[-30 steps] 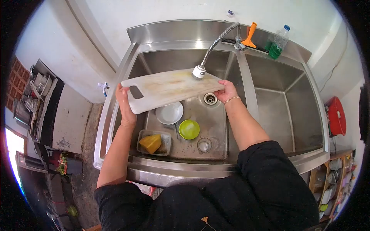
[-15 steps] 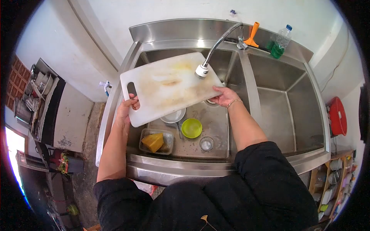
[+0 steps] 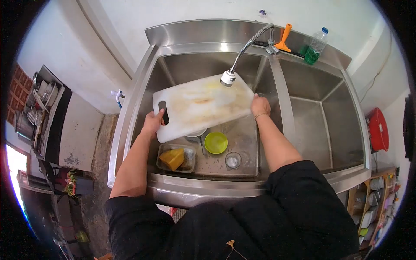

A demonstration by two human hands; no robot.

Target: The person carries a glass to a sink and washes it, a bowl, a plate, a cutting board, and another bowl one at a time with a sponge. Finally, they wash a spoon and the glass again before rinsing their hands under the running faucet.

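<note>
Cutting board (image 3: 203,106) lies between the two hands, long axis running left to right and slanting, right end farther from the body than the left; neither hand is nearer, as both are in contact. Left hand (image 3: 153,122) grips the end with the handle slot, thumb beside the opening; right hand (image 3: 261,106) is closed on the opposite end, fingers mostly hidden. Stained face up, beneath the spray head (image 3: 228,79) of a flexible tap; water flow cannot be confirmed. Board is over the left basin (image 3: 197,65) of a steel double sink; contact with basin wall or floor: cannot tell. Its near edge partly covers a white bowl (image 3: 195,133). On the basin floor, nearer the body: green bowl (image 3: 216,143), clear glass (image 3: 233,160), and clear container (image 3: 189,164) holding a yellow block (image 3: 172,158). Right basin (image 3: 307,121) adjoins. Back ledge carries an orange-handled tool (image 3: 284,39) and a bottle (image 3: 316,45) with green liquid. Room: pale walls, red tub (image 3: 377,129) beyond the sink's right side, loaded shelves (image 3: 372,203) at lower right.
</note>
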